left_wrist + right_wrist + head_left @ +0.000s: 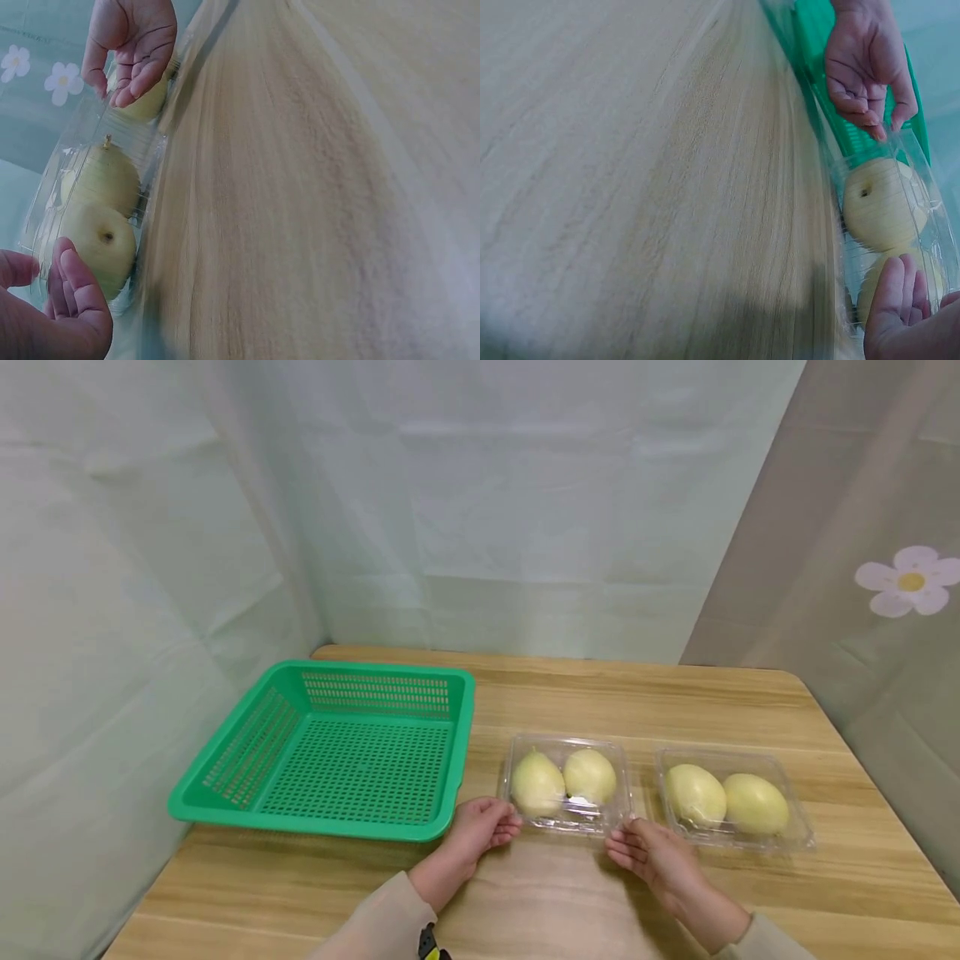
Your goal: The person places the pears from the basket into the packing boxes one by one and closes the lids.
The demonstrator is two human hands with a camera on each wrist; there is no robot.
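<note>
A clear plastic clamshell box [570, 824] with two pale yellow pears [590, 777] inside lies on the wooden table. At its near left corner, my left hand [480, 831] pinches the rim between thumb and fingers. My right hand [656, 857] pinches the near right corner in the same way. The left wrist view shows the left hand [64, 307] low at one end of the box, and the right hand [135, 45] at the other end. Through the plastic in the right wrist view, a pear [885, 202] shows its dark blossom end.
A green perforated plastic basket [457, 760] stands on the left of the table, close to my left hand. To the right lies a second clear box [798, 827] holding two more pears [756, 804]. Pale curtains [525, 510] hang behind and beside the table [562, 893].
</note>
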